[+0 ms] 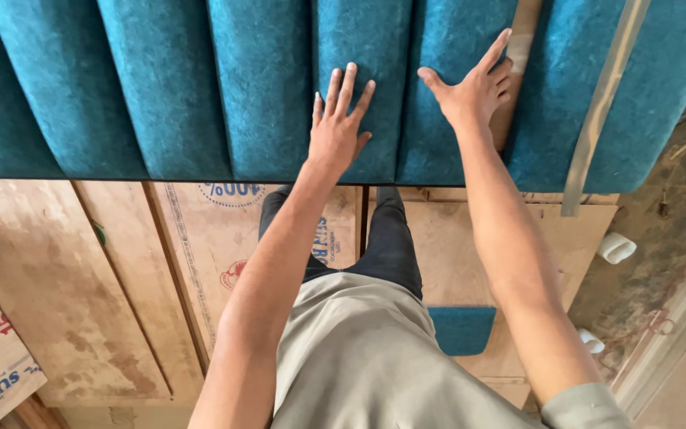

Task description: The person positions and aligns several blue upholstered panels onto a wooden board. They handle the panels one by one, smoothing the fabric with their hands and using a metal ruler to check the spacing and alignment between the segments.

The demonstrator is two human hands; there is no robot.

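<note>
My left hand [339, 127] lies flat and open, fingers spread, palm down on one padded channel of the teal upholstered panel [168, 87], near the panel's lower edge. My right hand [474, 87] is open too, thumb stretched wide to the left, its palm pressed on the next channel to the right, with the fingertips reaching the bare gap where a strip of wood backing [518, 71] shows between two channels. Neither hand grips anything. The panel fills the top of my view, its rounded fabric ribs running side by side. A pale metal strip [601, 111] lies slanted across the rightmost rib. Below the panel are plywood sheets [65, 302], and a small teal fabric piece [462, 330] rests on one just beside my right forearm.
</note>
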